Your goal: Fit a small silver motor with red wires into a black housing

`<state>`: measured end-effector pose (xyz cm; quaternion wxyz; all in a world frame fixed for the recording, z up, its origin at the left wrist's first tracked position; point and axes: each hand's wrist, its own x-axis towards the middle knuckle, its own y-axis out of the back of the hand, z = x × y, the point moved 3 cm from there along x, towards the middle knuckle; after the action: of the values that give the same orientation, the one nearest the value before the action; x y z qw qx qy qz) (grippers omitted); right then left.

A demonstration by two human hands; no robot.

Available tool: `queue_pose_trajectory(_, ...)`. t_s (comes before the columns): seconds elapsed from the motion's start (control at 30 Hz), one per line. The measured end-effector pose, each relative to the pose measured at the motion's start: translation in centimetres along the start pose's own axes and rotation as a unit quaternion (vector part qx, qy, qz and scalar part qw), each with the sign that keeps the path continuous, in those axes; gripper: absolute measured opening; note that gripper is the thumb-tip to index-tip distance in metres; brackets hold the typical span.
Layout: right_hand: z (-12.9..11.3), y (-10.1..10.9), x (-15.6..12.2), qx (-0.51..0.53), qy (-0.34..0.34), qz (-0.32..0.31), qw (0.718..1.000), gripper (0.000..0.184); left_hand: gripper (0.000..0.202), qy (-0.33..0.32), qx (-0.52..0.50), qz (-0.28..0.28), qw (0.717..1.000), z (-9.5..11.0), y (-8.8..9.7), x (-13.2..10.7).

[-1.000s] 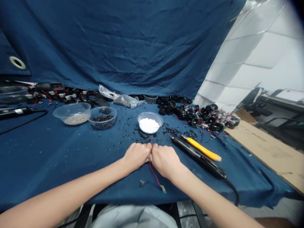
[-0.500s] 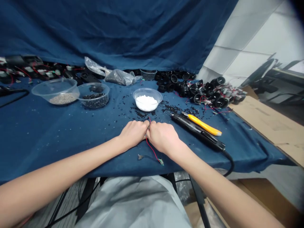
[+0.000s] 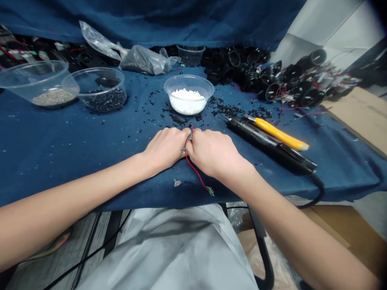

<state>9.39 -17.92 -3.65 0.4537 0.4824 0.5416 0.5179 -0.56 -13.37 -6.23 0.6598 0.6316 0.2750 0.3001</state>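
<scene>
Basically, a red wire (image 3: 196,172) is clamped between left hand (image 3: 165,149) and right hand (image 3: 213,153).
Its length is laid bodyward from the grip, nearer the right.

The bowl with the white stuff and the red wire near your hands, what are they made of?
The clear bowl looks like thin plastic: glossy and see-through, with the white stuff showing through its wall. The red wire seems to have a smooth plastic coating, since it bends in a soft curve. Any metal inside is hidden.
</scene>
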Motion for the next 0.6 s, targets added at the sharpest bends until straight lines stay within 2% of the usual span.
queue_pose_trajectory(0.1,0.3,0.4,0.2,0.015,0.020,-0.002,1.000,0.036,0.023,0.015,-0.002,0.000,1.000,0.0,0.4,0.1)
queue_pose_trajectory(0.23,1.6,0.3,0.4,0.062,0.048,-0.055,0.995,0.042,0.018,-0.003,-0.001,0.002,1.000,0.6,2.0,0.1)
queue_pose_trajectory(0.33,3.1,0.0,0.6,0.191,0.047,-0.013,0.980,0.039,0.025,-0.021,-0.011,0.041,0.999,0.8,3.0,0.1)
queue_pose_trajectory(0.4,3.7,-0.2,0.4,0.352,0.071,0.027,0.933,0.044,0.028,-0.032,-0.055,0.074,0.995,0.7,3.4,-0.2)
queue_pose_trajectory(0.47,4.1,-0.5,0.0,0.505,0.070,0.049,0.859,0.048,0.027,-0.044,-0.131,0.116,0.984,0.5,3.5,-0.8)
queue_pose_trajectory(0.53,4.3,-0.6,-0.4,0.602,0.048,0.059,0.795,0.049,0.022,-0.071,-0.198,0.157,0.965,0.4,3.6,-1.4)
queue_pose_trajectory(0.6,4.2,-0.4,-0.8,0.645,0.042,0.063,0.760,0.048,0.015,-0.107,-0.234,0.189,0.948,0.4,3.7,-2.0)
